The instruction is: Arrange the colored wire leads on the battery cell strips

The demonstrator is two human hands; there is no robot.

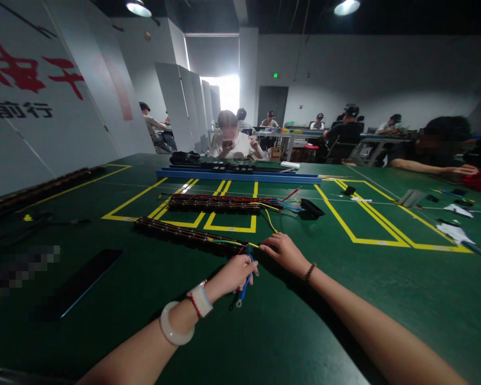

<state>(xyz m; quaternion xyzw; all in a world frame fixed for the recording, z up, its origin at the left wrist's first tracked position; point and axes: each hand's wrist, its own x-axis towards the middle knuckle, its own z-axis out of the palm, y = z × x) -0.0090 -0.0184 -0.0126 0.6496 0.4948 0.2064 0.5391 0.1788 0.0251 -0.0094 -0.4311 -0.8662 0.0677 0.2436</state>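
My left hand [239, 271] is closed around blue wires [246, 286] that hang below it and end in ring terminals [239, 303]. Just right of it, the fingertips of my right hand [287, 254] pinch a yellow wire [255, 245] at the near end of a long black wire harness [176, 230]. A yellow-green wire [226, 242] runs along that harness toward my hands. Behind it lies a second harness [216, 204] with red, blue and yellow leads. One yellow lead [269, 218] from it curves down to the back of my right hand.
A dark phone [90, 280] lies on the green table [344, 310] at left. Blue trunking [240, 175] crosses the far side. Yellow tape outlines [232, 230] mark the surface. Scraps [452, 232] lie at right. A person [234, 144] sits opposite, and another person's arm [428, 166] rests at right.
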